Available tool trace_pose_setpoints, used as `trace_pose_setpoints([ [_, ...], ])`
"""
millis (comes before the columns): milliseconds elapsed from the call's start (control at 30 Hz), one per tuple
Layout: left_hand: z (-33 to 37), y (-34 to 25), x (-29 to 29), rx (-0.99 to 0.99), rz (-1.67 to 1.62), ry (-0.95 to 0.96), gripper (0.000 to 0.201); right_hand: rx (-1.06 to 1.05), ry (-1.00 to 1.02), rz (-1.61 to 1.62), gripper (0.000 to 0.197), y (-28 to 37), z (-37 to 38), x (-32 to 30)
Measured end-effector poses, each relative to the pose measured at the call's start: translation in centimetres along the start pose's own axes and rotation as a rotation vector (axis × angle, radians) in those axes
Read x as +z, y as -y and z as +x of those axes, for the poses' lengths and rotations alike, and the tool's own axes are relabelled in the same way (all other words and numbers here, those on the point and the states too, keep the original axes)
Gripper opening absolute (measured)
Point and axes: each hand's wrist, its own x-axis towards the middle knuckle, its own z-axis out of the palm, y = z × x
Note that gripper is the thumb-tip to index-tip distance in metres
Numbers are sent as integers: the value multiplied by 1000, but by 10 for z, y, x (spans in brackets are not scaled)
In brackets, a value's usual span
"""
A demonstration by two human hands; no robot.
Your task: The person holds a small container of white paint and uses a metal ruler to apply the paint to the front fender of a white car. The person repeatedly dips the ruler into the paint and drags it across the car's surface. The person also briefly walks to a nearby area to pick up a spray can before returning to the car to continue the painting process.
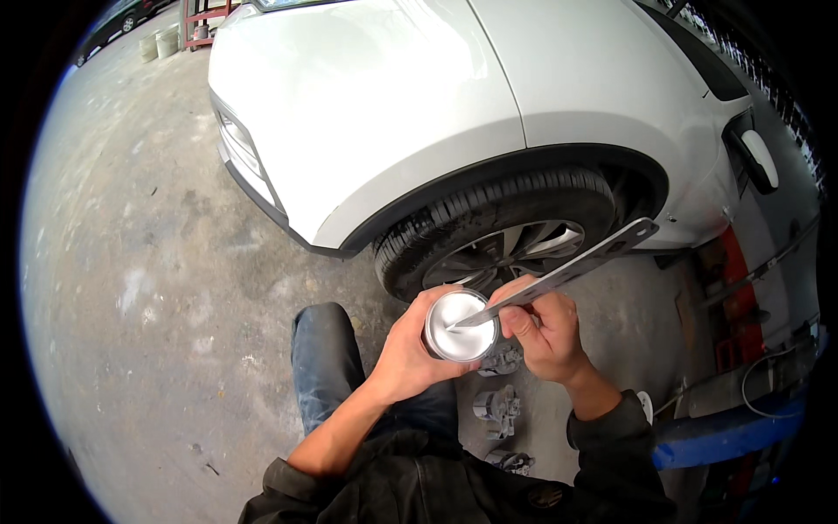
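Observation:
My left hand (408,349) grips a small round tin (460,327) filled with white paint, held over my knee. A long flat metal stir stick (576,266) is pinched in my right hand (543,327), its lower tip dipped in the white paint and its upper end pointing up and right toward the car. Both hands meet just below the front wheel (506,236) of a white car (436,105).
The white car's front fender and bumper fill the upper middle. Grey paint-spattered objects (499,410) lie on the concrete floor (157,288) by my leg. A blue lift arm (724,437) and red parts sit at right. Buckets (161,42) stand far at top left.

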Motion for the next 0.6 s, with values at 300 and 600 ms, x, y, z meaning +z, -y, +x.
trace_pose_setpoints([
  [300, -6, -7, -3, 15, 112, -2, 87, -82, 142, 351, 32, 20, 24, -23],
  [600, -5, -5, 0, 16, 39, 9, 86, -107, 141, -138, 14, 14, 13, -17],
])
